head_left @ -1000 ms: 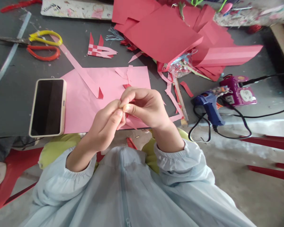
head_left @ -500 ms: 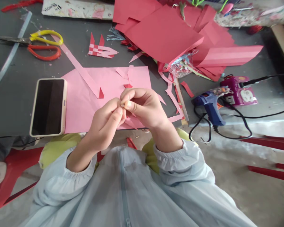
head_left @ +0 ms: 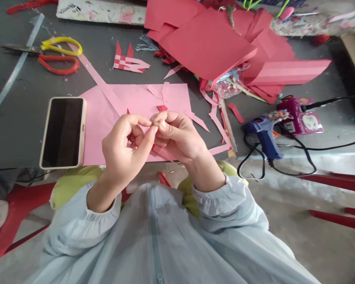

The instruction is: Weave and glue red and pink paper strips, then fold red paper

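My left hand (head_left: 124,144) and my right hand (head_left: 180,136) meet fingertip to fingertip over a pink paper sheet (head_left: 99,136). A tiny whitish piece (head_left: 156,123) shows between them, too small to name. My right thumb and forefinger pinch it; the left thumb and forefinger close in on its other side, touching or nearly so. Beyond the hands lies a small woven fish of red and pink paper strips (head_left: 130,63). Pink strips (head_left: 102,85) and a red scrap (head_left: 162,108) rest on the sheet.
Left are a phone (head_left: 63,132) and scissors (head_left: 60,65) with yellow and red handles. Red paper (head_left: 207,39) is piled at the back, beside a bag of small beads or eyes (head_left: 230,86). Right are a blue glue gun (head_left: 264,136) and a purple power socket (head_left: 301,114), with trailing cords.
My left hand has turned and opened out, its forefinger lifting away from the palm. Both sets of fingertips have moved slightly up. The tiny piece now looks whiter between them.
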Available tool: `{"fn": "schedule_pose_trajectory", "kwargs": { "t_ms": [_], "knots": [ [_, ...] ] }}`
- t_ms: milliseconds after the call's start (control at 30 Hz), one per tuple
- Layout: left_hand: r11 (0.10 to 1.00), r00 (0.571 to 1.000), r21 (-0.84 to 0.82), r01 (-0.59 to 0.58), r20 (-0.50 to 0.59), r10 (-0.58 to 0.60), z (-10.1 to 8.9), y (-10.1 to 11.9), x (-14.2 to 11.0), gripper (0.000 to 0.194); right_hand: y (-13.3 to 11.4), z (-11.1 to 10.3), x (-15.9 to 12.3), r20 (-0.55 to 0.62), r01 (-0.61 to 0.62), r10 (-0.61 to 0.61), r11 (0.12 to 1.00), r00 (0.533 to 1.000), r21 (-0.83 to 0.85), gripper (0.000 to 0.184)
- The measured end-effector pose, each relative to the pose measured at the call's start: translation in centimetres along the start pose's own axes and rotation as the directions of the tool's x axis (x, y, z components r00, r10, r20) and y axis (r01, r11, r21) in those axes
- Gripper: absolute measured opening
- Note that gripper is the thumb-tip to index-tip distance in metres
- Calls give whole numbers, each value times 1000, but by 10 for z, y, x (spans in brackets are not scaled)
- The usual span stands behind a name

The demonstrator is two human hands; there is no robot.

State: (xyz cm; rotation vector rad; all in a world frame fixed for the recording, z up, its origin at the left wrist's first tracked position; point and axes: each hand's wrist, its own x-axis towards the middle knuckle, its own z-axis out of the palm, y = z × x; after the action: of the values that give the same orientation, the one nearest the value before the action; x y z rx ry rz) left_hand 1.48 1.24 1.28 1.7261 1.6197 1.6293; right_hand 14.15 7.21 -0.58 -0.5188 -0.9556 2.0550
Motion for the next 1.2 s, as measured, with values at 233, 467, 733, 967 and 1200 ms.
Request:
{"fn": "schedule_pose_trajectory", "kwargs": {
  "t_ms": [233,467,733,967,1200],
  "knots": [
    [970,973,109,-215,-56,222,0,-3,1,11,-1,0,-1,-14,-42,42,999,999,-3,26],
    [913,944,253,-320,1,330,-4,-4,0,14,-1,-1,-1,24,-65,65,998,998,2,27],
    [890,939,314,-330,9,344,-4,-1,1,16,-1,1,-1,15,-83,83,996,996,17,30],
    [835,936,430,-344,80,344,-7,-5,2,16,-1,3,-1,33,-73,71,996,997,51,27],
    [838,915,392,-380,29,402,-6,-11,1,9,-1,4,-2,24,-87,85,991,996,102,24]
  ]
}}
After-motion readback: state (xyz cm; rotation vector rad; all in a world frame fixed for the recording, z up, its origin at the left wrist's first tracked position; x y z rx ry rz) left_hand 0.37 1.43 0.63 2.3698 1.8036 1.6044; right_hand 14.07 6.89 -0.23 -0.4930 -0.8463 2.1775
